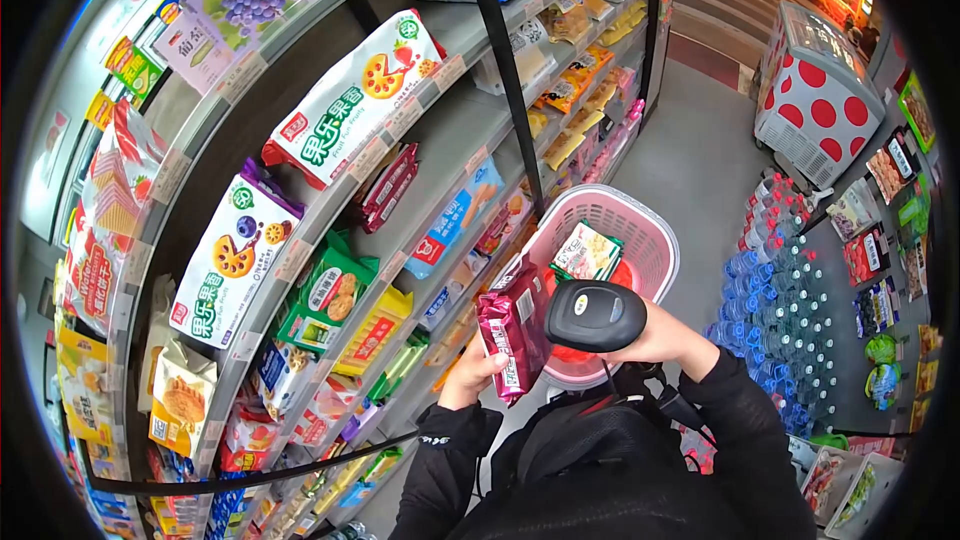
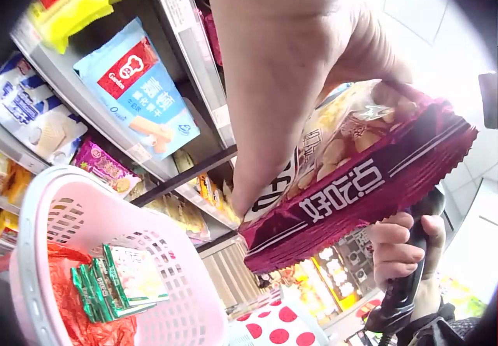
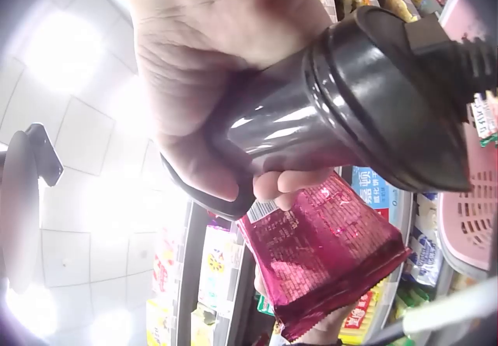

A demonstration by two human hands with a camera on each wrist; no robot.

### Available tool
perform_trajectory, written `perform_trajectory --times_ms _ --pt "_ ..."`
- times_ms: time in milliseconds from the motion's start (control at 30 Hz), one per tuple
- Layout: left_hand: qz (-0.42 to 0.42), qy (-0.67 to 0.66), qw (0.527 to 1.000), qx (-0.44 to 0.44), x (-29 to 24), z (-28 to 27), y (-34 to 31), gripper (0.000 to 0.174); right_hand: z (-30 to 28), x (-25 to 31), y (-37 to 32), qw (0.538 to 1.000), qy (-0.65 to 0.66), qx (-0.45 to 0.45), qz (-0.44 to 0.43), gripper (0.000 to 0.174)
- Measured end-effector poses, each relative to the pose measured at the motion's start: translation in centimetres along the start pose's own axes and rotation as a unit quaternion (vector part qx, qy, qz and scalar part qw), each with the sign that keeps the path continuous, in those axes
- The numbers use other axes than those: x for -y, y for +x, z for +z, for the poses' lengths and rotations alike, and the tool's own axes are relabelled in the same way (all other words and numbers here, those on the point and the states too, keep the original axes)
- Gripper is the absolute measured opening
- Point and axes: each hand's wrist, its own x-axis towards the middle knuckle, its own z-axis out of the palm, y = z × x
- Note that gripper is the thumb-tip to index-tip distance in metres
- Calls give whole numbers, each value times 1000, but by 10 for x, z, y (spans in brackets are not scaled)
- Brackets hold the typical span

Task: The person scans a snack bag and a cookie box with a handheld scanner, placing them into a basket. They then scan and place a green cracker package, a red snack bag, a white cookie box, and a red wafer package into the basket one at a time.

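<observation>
My left hand [image 1: 470,375] grips a dark red snack bag [image 1: 512,335] by its side, in front of my chest. In the left wrist view the bag [image 2: 350,194] shows white lettering and a clear window with pale pieces inside. My right hand [image 1: 660,335] is wrapped around the handle of a black barcode scanner [image 1: 597,316], its head beside the bag. The right wrist view shows the scanner [image 3: 280,120] close up, with a barcode on the bag [image 3: 327,245] near my fingertips. Just beyond both hands is a pink basket [image 1: 655,240] holding green-and-white packs [image 1: 588,252] and a red plastic bag [image 2: 66,315].
Shelves [image 1: 455,125] of packaged biscuits and snacks curve along my left. Bottled drinks [image 1: 770,330] stand on the floor to the right, below hanging snack packs [image 1: 865,250]. A white box with red dots [image 1: 825,90] is farther back, near the street doorway.
</observation>
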Motion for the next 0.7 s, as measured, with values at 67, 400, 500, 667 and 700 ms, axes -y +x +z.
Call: perform_trajectory --times_ms 67,400,500,667,700 --pt "0 -12 1000 16 -4 3 0 89 1 -1 0 1000 -3 3 -10 50" --pt "122 203 971 7 -22 10 21 103 -14 14 6 999 -46 -10 -25 66" --pt "157 477 860 -89 -52 22 21 98 -21 36 21 995 -92 8 -43 67" --pt "180 719 630 -233 -105 35 38 94 -33 48 68 984 -145 59 -83 62" --pt "201 737 593 -256 -113 35 44 92 -33 52 79 981 -148 59 -113 57"
